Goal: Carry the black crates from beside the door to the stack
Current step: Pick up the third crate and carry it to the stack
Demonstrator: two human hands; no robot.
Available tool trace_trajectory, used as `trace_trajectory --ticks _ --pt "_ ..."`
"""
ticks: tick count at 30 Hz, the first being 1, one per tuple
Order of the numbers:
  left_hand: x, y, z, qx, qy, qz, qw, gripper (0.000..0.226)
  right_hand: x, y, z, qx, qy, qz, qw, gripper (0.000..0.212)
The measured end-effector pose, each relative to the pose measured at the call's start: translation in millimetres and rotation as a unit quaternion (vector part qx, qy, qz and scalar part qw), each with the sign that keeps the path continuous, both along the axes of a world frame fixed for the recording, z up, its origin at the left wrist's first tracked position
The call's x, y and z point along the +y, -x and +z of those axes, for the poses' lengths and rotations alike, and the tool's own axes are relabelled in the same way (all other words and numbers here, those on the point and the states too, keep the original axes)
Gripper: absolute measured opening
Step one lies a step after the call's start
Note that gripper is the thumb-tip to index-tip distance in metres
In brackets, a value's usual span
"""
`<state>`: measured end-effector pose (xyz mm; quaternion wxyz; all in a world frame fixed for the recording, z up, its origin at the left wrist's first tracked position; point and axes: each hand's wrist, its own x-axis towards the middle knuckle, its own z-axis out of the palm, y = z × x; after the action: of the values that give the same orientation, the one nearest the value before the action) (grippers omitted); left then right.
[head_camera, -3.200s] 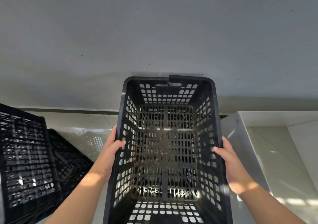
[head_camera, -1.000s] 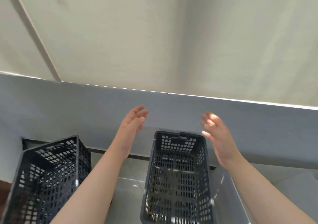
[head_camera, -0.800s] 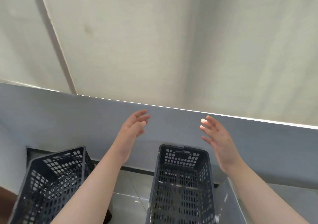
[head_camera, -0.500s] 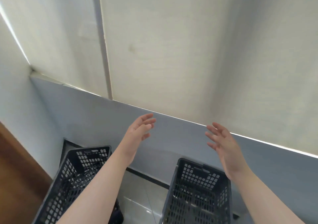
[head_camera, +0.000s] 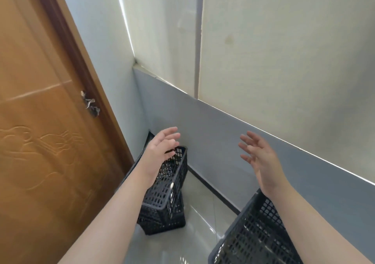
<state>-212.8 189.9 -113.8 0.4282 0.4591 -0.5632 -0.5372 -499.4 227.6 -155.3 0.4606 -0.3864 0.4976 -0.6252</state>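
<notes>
While gripping nothing, held left hand (head_camera: pixel 162 148) and right hand (head_camera: pixel 258 159) open, palms facing, probably ready for black perforated plastic crates (head_camera: pixel 165 200) at six o'clock beside brown wooden door (head_camera: pixel 40 121).

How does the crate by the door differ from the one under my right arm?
The crate by the door sits on another crate in the corner; the crate under your right arm stands further along the grey wall, its base out of view. Both are black, perforated, unheld.
</notes>
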Motion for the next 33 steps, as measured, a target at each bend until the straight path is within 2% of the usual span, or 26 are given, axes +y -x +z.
trace_trajectory --ticks 8,16,24,28,33 --pt "11.6 -87.5 5.9 -0.017 0.005 0.097 0.995 0.042 -36.7 -86.7 1.5 0.004 0.000 0.093 0.996 0.040" --pt "0.8 -182.7 5.0 -0.007 0.007 0.141 0.990 0.039 -73.4 -184.3 9.1 0.048 0.007 0.148 0.988 0.041" --pt "-36.0 -252.6 -6.5 -0.004 0.012 0.117 0.993 0.035 -98.1 -252.3 11.8 0.067 0.017 0.140 0.988 0.042" --pt "-58.8 -269.4 -15.4 0.003 0.014 0.104 0.994 0.029 -105.2 -264.8 9.6 0.068 0.012 0.120 0.990 0.042" --pt "-89.1 -273.3 -22.5 0.014 0.005 0.091 0.996 0.036 -124.5 -266.8 3.1 0.074 0.001 0.105 0.992 0.041"
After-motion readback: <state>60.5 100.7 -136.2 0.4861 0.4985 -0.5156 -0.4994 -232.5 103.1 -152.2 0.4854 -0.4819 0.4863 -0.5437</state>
